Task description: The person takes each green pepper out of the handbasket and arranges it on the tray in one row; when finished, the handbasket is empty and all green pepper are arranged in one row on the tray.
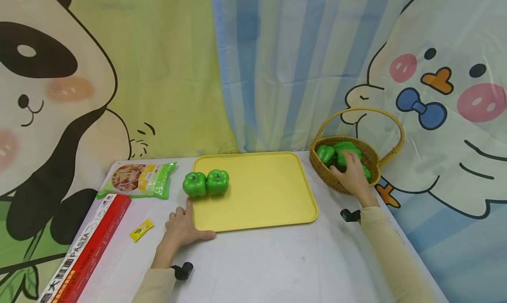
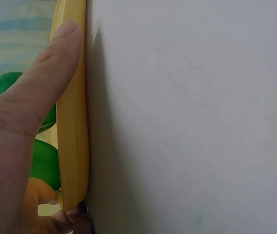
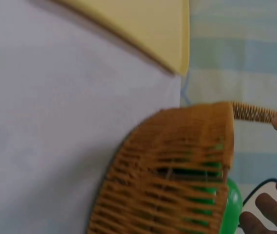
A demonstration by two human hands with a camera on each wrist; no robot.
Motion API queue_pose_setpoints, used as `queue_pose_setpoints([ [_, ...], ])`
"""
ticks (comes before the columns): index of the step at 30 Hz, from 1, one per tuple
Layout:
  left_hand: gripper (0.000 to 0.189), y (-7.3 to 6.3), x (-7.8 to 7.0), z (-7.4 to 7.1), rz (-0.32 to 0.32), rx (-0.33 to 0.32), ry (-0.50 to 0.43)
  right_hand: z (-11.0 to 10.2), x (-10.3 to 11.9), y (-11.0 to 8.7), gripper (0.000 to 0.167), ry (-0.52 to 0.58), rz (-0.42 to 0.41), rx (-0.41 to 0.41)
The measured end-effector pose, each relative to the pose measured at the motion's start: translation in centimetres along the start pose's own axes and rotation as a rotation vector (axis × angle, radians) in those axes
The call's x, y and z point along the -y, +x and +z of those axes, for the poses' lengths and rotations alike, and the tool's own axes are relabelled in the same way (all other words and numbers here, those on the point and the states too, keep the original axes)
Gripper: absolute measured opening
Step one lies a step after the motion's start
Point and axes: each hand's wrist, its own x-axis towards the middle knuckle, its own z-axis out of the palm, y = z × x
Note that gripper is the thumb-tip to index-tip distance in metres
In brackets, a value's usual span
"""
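Yellow tray [image 1: 269,188] with two green peppers [image 1: 217,182] at its left end

From where I'm standing, the pair of peppers sit side by side and touching, the outer one over the tray's left rim. Just below them, at the tray's near left corner, is the person's left hand [image 1: 181,229]. It is spread wide around that corner, the thumb stretched along the near edge and the forefinger reaching up along the left edge, close under the outer pepper. The thumb rests against the tray's outer wall; the other fingers are more bent.

Off to the right of the tray, a wicker basket [image 1: 326,175] with a tall arched handle [image 1: 370,110] holds more of the same, the basket peppers [image 1: 325,154], heaped together. The right hand [image 1: 350,175] dips in over them, well apart from the pair on the tray. Its fingers are loosely bent and the thumb stands away from them, with striped curtain [image 1: 273,74] showing through the gap from the wrist. I can't tell whether any fingertip touches a pepper.

Left of the tray, on the white tabletop [image 1: 269,267], lie a green-ended food bag [image 1: 138,179], a small yellow packet [image 1: 141,230] and, farther out, a long red pasta box [image 1: 89,250].
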Motion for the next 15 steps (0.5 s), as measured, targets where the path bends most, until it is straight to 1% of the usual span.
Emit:
queue_pose_setpoints([
  [6, 0.151, 0.0, 0.0, 0.1, 0.005, -0.005, 0.004, -1.7, -1.7, 1.2, 0.065, -0.044, 0.049, 0.057],
  [11, 0.152, 0.0, 0.0, 0.1, -0.007, 0.004, 0.003, -2.0, -2.6, 2.1, 0.069, -0.063, 0.094, 0.124],
  [15, 0.151, 0.0, -0.1, 0.0, -0.008, 0.004, -0.003, -2.1, -3.2, 3.1, 0.069, -0.081, 0.103, 0.153],
])
